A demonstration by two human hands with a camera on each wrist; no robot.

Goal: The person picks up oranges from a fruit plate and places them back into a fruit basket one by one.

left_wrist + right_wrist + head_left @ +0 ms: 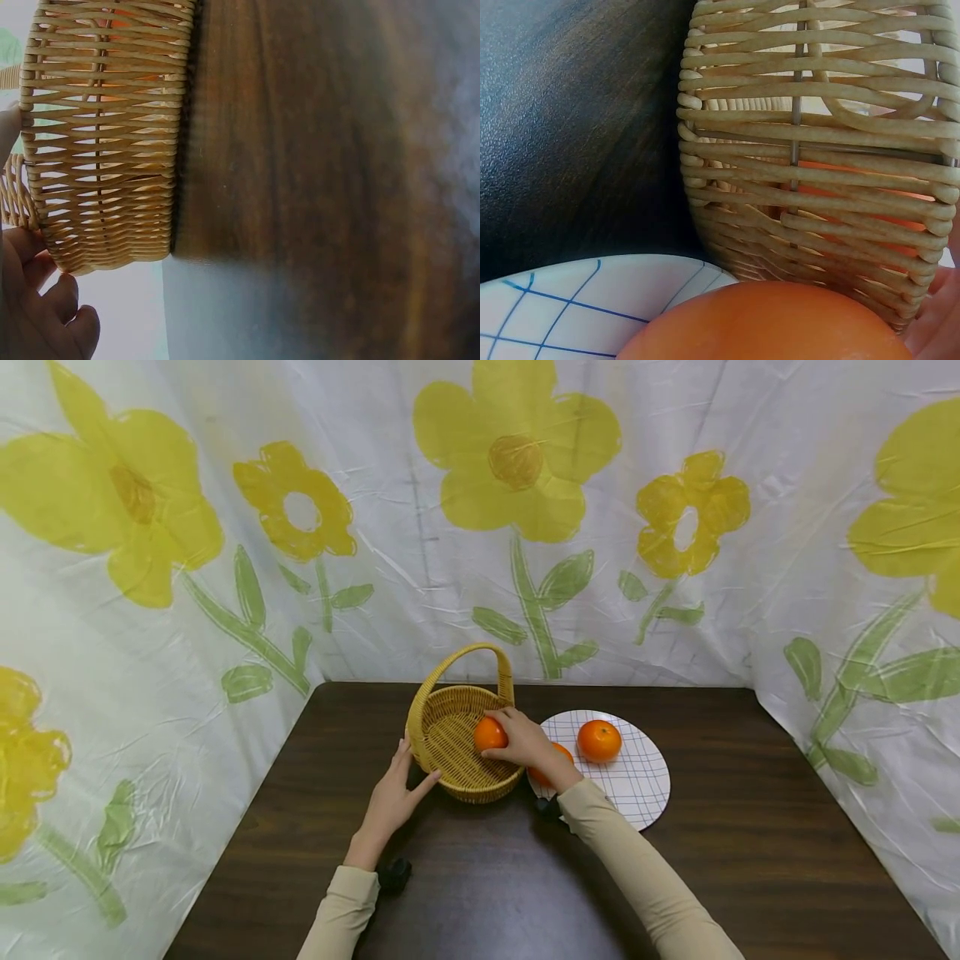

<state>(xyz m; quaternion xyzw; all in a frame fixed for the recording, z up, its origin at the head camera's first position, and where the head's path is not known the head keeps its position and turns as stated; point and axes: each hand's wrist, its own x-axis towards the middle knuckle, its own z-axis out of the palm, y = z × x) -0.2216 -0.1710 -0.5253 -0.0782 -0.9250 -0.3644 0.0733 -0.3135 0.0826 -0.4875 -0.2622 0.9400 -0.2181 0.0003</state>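
A yellow wicker basket (457,760) with a tall arched handle stands on the table. My left hand (390,802) rests against its left side, thumb and fingers spread apart along the rim; in the left wrist view some fingertips (64,296) lie right at the woven edge. With my right hand (525,739) I grip an orange (490,735) inside the basket, just within its right rim. Through the weave, part of that orange (870,214) shows in the right wrist view. Under my right wrist, a second orange (553,762) is partly hidden on the plate.
To the basket's right lies a white plate (645,785) with blue grid lines, close against it. A third orange (600,741) sits at the plate's back. The dark wooden table (750,827) ends at a white curtain (390,610) with painted yellow flowers.
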